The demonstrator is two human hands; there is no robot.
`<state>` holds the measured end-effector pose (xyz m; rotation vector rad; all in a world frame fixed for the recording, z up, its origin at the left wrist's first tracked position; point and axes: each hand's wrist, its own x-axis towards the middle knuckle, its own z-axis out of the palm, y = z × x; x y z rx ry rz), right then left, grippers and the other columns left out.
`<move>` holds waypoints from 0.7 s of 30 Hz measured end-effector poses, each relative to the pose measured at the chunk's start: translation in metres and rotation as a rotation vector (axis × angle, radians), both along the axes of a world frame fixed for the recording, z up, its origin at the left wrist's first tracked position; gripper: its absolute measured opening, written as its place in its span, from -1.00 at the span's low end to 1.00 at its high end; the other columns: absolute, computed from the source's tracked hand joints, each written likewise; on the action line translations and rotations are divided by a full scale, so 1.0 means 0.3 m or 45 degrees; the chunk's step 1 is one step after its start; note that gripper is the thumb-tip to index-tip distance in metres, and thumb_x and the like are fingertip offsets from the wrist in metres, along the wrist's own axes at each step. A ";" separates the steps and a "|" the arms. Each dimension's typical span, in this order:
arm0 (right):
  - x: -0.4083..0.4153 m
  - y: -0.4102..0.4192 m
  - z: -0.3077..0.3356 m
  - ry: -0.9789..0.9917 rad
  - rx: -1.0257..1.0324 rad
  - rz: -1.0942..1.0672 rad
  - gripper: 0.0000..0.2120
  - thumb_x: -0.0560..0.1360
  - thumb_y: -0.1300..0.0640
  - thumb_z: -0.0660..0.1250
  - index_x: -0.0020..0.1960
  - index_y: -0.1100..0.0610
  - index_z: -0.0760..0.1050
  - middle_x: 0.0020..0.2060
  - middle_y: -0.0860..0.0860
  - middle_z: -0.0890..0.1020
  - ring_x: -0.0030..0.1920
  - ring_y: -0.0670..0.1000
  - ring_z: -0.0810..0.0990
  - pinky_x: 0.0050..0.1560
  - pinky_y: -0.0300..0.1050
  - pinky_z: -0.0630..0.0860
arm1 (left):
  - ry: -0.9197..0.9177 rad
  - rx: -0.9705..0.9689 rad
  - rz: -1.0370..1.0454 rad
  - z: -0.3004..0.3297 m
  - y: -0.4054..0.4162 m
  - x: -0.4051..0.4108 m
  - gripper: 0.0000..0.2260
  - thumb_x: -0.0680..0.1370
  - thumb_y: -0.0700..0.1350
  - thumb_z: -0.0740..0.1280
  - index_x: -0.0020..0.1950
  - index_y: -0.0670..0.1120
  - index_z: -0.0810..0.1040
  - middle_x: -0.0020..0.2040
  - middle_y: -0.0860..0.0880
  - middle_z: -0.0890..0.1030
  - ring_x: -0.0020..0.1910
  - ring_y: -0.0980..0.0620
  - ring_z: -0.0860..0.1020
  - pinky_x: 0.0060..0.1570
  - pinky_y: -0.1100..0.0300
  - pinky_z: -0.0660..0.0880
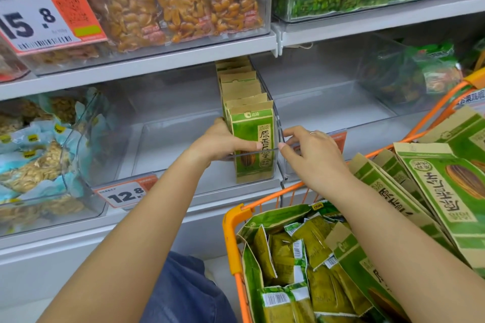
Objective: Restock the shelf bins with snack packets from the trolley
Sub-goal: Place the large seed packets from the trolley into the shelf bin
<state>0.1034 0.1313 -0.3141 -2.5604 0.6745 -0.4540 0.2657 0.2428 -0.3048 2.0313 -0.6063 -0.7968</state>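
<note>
In the head view, a row of green and tan paper snack packets (248,113) is seen standing upright, one behind another, along the right wall of a clear plastic shelf bin (168,139). The rest of that bin's floor is bare, so the row appears to be kept tight against the wall to leave room for further rows.

The left hand (223,139) is curled against the left side of the front packet, with the thumb laid across its face at the bin's front lip; the packet seems to be steadied there so that the row is held straight. The right hand (312,149) is placed just right of the row, its fingertips pinched at the clear edge where the front lip meets the bin's wall. Whether the plastic or the packet's edge is actually gripped cannot be told.

Below, on the right, an orange wire trolley (231,231) is parked against the shelf. It is filled with small olive-green snack sachets (296,265) lying loose in an opened green bag, and larger green and tan packets (443,191) of the same kind as the row are stacked along its right side.

To the left, a clear bin of pale blue nut packets (34,160) is seen well stocked. The neighbouring clear bin (328,92) to the right is mostly bare. Much restocking is judged to remain.
</note>
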 end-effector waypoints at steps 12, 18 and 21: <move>-0.008 0.006 0.009 0.002 0.047 0.010 -0.65 0.61 -0.04 0.17 0.33 0.07 0.42 0.07 -0.03 0.63 0.19 0.07 0.46 0.22 -0.06 0.29 | -0.470 0.027 -0.067 -0.004 0.019 -0.008 -0.13 0.31 0.12 0.56 0.47 0.05 0.16 0.23 0.08 0.54 0.17 -0.01 0.54 0.01 0.05 0.57; -0.012 0.004 0.014 0.000 0.067 0.032 -0.64 0.60 -0.03 0.18 0.34 0.09 0.42 0.08 0.00 0.63 0.20 0.08 0.46 0.24 -0.02 0.33 | -0.527 0.097 -0.018 0.047 0.039 -0.011 -0.40 0.37 0.29 0.43 0.30 0.04 0.42 0.04 0.04 0.63 -0.19 0.09 0.64 -0.52 0.30 0.50; -0.011 0.005 0.014 -0.001 0.074 0.037 -0.64 0.61 -0.03 0.18 0.34 0.08 0.42 0.09 0.01 0.63 0.21 0.08 0.46 0.25 -0.01 0.35 | -0.442 -0.011 0.012 0.043 0.033 -0.016 -0.51 0.41 0.19 0.46 0.24 0.03 0.44 0.05 0.08 0.61 -0.06 0.08 0.61 -0.38 0.22 0.60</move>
